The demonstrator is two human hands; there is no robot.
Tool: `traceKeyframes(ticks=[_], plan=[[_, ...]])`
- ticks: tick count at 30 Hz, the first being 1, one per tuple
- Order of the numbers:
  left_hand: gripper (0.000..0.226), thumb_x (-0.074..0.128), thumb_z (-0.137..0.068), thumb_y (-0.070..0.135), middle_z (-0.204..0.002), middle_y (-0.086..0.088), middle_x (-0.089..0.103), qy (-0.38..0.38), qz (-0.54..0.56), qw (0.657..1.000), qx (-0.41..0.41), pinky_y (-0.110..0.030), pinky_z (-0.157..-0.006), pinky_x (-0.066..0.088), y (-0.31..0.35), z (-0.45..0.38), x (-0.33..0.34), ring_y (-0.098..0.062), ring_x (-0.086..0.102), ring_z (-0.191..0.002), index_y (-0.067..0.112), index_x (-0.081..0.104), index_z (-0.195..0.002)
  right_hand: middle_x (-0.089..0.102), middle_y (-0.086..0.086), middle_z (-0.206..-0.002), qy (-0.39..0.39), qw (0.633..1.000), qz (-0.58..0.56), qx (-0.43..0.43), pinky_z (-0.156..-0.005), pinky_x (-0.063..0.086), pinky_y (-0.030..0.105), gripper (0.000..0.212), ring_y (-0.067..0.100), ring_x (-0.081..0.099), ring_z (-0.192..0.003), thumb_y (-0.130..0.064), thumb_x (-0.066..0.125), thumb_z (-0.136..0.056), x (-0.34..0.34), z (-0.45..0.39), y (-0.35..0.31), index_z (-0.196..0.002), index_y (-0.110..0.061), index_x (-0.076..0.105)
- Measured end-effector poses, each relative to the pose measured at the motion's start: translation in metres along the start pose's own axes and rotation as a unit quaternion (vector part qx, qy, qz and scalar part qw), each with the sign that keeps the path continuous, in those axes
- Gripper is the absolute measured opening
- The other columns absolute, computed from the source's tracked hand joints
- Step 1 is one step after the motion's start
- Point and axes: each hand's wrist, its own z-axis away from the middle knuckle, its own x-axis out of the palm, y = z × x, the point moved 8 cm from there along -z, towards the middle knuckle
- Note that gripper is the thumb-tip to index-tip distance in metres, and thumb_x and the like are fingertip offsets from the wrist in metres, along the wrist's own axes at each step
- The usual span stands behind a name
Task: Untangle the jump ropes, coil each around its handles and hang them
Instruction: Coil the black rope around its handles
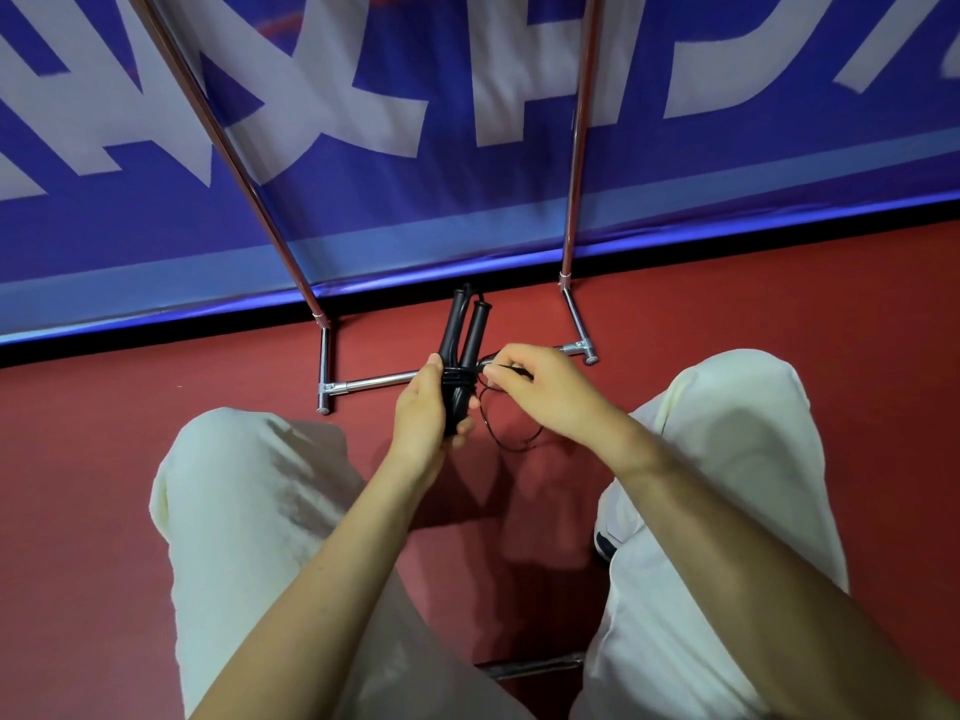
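Observation:
Two black jump-rope handles (465, 330) stand side by side, pointing away from me. My left hand (423, 415) grips their lower ends. Thin black rope is wound around the handles (458, 377) just above my left thumb. My right hand (545, 389) is to the right of the handles and pinches the loose rope end. A slack loop of that rope (511, 443) hangs below my right hand, over the red floor.
A chrome rack stands in front of me, with two uprights (575, 163) and a floor bar (374, 383). Behind it is a blue banner (467, 96) with white letters. My knees in cream trousers (249, 491) flank my arms. Red floor (78, 459) lies all around.

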Motion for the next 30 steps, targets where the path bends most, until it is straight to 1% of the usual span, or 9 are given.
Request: traceKeyframes(ticks=[3,6,10,14,17,20,24,27,30], plan=[[0.048,0.03,-0.104,0.048,-0.063,-0.004,0.056,-0.024,0.026,0.999,-0.015,-0.018,-0.041,0.023,0.0,0.001,0.004,-0.013,0.038,-0.042,0.01,0.058,-0.098,0.057,-0.009,-0.064,-0.003,0.999,-0.011,-0.03,-0.064,0.04,0.025,0.012,0.005,0.05,-0.062,-0.023,0.062,-0.093,-0.001,0.003,-0.009,-0.082,-0.027,0.06],[0.049,0.03,-0.104,0.05,-0.063,-0.004,0.055,-0.036,0.057,0.997,-0.033,-0.017,-0.038,0.022,0.0,0.002,0.003,-0.013,0.038,-0.042,0.01,0.057,-0.098,0.055,-0.005,-0.066,-0.008,0.997,0.037,-0.074,-0.065,0.044,0.031,0.009,0.011,0.051,-0.062,-0.026,0.066,-0.09,-0.003,0.004,-0.014,-0.096,-0.023,0.06],[0.052,0.029,-0.104,0.051,-0.065,-0.005,0.058,-0.059,0.077,0.994,-0.056,-0.016,-0.036,0.023,-0.002,0.005,0.005,-0.013,0.042,-0.045,0.008,0.058,-0.102,0.063,-0.011,-0.08,0.028,0.992,0.096,-0.073,-0.073,0.05,0.041,0.012,0.013,0.061,-0.077,-0.027,0.057,-0.094,-0.006,0.002,-0.008,-0.09,-0.021,0.066],[0.062,0.025,-0.104,0.051,-0.065,-0.004,0.056,-0.09,0.082,0.991,-0.055,-0.015,-0.035,0.021,0.001,0.006,0.013,-0.012,0.04,-0.045,0.005,0.067,-0.1,0.062,-0.007,-0.074,-0.01,0.996,-0.087,0.024,-0.067,0.046,0.023,0.02,0.004,0.056,-0.066,-0.011,0.05,-0.099,0.002,0.0,-0.003,-0.085,-0.015,0.065],[0.061,0.024,-0.105,0.05,-0.063,-0.005,0.053,-0.125,0.093,0.987,-0.047,-0.014,-0.034,0.016,0.007,0.009,0.022,-0.01,0.037,-0.042,0.011,0.068,-0.088,0.037,-0.013,-0.053,-0.07,0.947,-0.29,0.118,-0.042,0.019,0.014,0.022,0.0,0.026,-0.042,-0.011,0.045,-0.101,0.004,0.001,0.004,-0.083,-0.009,0.059],[0.057,0.023,-0.103,0.054,-0.06,-0.002,0.05,-0.16,0.129,0.976,-0.078,-0.012,-0.032,0.015,0.006,0.013,0.03,-0.007,0.035,-0.036,0.01,0.06,-0.104,0.034,-0.007,-0.055,-0.131,0.906,-0.38,0.132,-0.041,0.011,0.017,0.009,0.001,0.02,-0.042,-0.018,0.053,-0.094,0.01,0.001,0.006,-0.094,-0.009,0.053],[0.065,0.026,-0.094,0.065,-0.051,0.005,0.044,-0.219,0.166,0.95,-0.147,-0.013,-0.031,0.009,0.003,0.024,0.038,-0.002,0.03,-0.028,0.011,0.064,-0.09,0.049,0.0,-0.078,-0.155,0.896,-0.408,0.081,-0.045,0.021,0.017,0.039,0.003,0.036,-0.05,-0.02,0.052,-0.089,0.016,0.004,-0.01,-0.126,-0.007,0.049],[0.065,0.042,-0.079,0.07,-0.045,0.008,0.042,-0.288,0.177,0.921,-0.193,-0.013,-0.024,0.014,0.001,0.035,0.041,-0.001,0.031,-0.024,0.014,0.074,-0.075,0.052,-0.001,-0.089,-0.169,0.9,-0.397,0.059,-0.048,0.026,0.016,0.036,0.004,0.043,-0.06,-0.019,0.052,-0.087,0.015,0.007,-0.018,-0.123,-0.014,0.053],[0.055,0.072,-0.072,0.063,-0.046,0.001,0.051,-0.414,0.214,0.849,-0.25,-0.013,-0.024,0.026,0.001,0.047,0.048,-0.006,0.044,-0.026,0.009,0.075,-0.085,0.054,-0.001,-0.081,-0.174,0.91,-0.373,0.056,-0.048,0.027,0.016,0.032,0.004,0.044,-0.059,-0.019,0.054,-0.085,0.013,0.011,-0.02,-0.117,-0.017,0.056]])
